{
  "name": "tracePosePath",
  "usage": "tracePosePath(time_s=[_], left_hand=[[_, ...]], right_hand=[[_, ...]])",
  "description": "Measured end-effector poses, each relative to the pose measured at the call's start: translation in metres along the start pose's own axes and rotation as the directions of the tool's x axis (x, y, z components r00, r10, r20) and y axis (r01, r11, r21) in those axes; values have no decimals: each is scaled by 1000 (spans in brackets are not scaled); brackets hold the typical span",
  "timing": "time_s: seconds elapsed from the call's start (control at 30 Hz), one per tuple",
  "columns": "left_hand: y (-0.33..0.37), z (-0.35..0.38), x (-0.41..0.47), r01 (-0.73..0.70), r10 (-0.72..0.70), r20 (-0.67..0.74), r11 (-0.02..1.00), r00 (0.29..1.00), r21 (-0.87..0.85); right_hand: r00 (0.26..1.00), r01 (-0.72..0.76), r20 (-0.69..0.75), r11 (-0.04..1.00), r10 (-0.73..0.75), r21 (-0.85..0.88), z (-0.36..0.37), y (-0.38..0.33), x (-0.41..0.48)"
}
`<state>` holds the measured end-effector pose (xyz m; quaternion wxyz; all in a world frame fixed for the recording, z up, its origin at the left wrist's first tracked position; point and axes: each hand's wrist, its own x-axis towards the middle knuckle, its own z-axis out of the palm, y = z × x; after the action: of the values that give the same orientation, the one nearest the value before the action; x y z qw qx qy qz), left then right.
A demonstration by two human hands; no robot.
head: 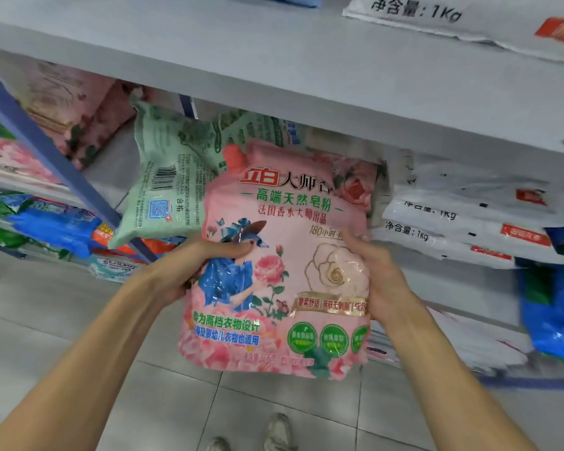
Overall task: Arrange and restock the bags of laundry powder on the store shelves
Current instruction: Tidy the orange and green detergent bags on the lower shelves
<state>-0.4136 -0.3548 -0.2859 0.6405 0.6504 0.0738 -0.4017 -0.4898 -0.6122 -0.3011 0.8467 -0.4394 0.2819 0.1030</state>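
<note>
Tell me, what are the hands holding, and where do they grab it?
Both hands hold the pink bag by its side edges: the left hand on its left side, the right hand on its right side.

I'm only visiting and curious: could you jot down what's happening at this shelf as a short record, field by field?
held item: pink bag with rose print, upright, front facing the camera
left hand: holds the bag's left edge, thumb across the front
right hand: holds the bag's right edge
behind it: green bag leaning on the shelf, barcode side showing
to the right: white bags stacked flat
above: shelf board
placed yet: no, held in front of the shelf
</note>
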Motion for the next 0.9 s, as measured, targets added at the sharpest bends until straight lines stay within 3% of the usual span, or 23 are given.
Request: tracePosePath(time_s=[0.13,0.23,0.37,0.7,0.9], left_hand=[[-14,2,-27,-63,63,-3,997,998,-43],[-27,4,-52,-99,82,-85,970,993,-220],[-36,-2,-96,-62,33,-83,925,996,-375],[-35,-62,-209,-268,84,-405,866,910,-422],[-36,-143,-259,-338,94,-488,832,867,-440]], right_hand=[[999,-39,-11,999,38,-34,8,8,-13],[998,-58,-12,997,57,-60,22,11,-30],[998,-54,25,996,56,-74,45,15,-54],[966,-130,200,975,166,-178,146,26,-120],[948,-70,275,948,160,-310,247,57,-129]])
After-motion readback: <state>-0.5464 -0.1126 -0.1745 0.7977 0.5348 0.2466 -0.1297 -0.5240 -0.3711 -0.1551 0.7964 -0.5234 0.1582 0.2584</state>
